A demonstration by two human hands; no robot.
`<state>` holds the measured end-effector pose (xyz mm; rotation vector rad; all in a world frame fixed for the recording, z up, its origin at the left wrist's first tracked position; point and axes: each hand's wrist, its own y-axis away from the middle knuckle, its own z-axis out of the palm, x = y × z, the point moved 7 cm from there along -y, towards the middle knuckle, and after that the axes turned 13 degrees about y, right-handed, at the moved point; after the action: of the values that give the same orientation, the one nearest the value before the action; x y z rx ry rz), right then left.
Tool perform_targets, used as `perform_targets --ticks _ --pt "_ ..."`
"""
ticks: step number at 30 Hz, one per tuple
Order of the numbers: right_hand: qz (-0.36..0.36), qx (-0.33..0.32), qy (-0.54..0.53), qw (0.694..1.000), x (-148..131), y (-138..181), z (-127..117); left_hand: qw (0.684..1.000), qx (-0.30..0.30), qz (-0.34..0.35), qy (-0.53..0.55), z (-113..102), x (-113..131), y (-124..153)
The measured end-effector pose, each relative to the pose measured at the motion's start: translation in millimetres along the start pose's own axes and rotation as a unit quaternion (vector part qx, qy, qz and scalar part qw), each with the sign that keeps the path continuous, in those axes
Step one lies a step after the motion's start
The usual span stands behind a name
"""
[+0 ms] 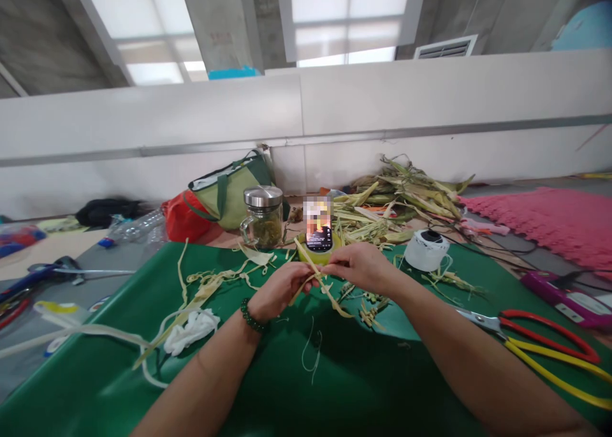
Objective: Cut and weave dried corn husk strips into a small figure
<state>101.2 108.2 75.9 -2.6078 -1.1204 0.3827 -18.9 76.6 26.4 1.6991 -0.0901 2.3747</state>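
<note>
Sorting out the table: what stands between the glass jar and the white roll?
In the head view, a phone propped on a yellow roll stands between the glass jar and the white roll, with dry husks beside it.

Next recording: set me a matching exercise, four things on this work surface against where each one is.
Things:
1. glass jar
2. scissors
3. white roll
4. husk strip

Places:
A. pinched between the left hand and the right hand
B. lying on the green cloth towards its right edge
C. at the cloth's far edge, left of the phone
D. at the cloth's far edge, right of the phone

Pairs: 1-C, 2-B, 3-D, 4-A
</note>
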Motion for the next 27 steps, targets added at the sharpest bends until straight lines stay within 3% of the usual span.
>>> perform_targets --ticks 4,8,11,13,15,17,18,20,23,27 --pt "-0.014 -0.017 -0.041 0.999 -4 1 3 0.992 -0.009 0.016 -0.125 3 5 1" --pt "-0.071 -0.013 -0.061 0.995 -17 2 6 0.956 -0.028 0.098 -0.276 13 15 6" --pt "-0.099 0.011 -0.047 0.994 -10 0 4 0.934 -0.013 0.137 -0.33 10 21 9" --pt "-0.065 0.05 -0.047 0.995 13 -2 -6 0.938 0.005 0.125 -0.324 1 23 9" --pt "0.019 0.124 -0.083 0.989 45 -1 -25 0.952 0.021 0.094 -0.292 -8 24 8" --pt "0.111 0.198 -0.156 0.961 71 7 -43 0.967 0.036 0.062 -0.244 -15 24 6" --pt "0.138 0.2 -0.2 0.949 76 10 -45 0.974 0.042 0.047 -0.216 -16 24 6" --pt "0.128 0.106 -0.272 0.948 62 9 -32 0.988 0.043 0.025 -0.146 -14 20 6" --pt "0.078 -0.053 -0.305 0.948 19 7 1 0.998 0.016 0.01 -0.053 -4 13 8" --pt "0.103 -0.039 -0.32 0.941 -3 1 24 0.993 -0.014 0.018 -0.118 4 9 10"
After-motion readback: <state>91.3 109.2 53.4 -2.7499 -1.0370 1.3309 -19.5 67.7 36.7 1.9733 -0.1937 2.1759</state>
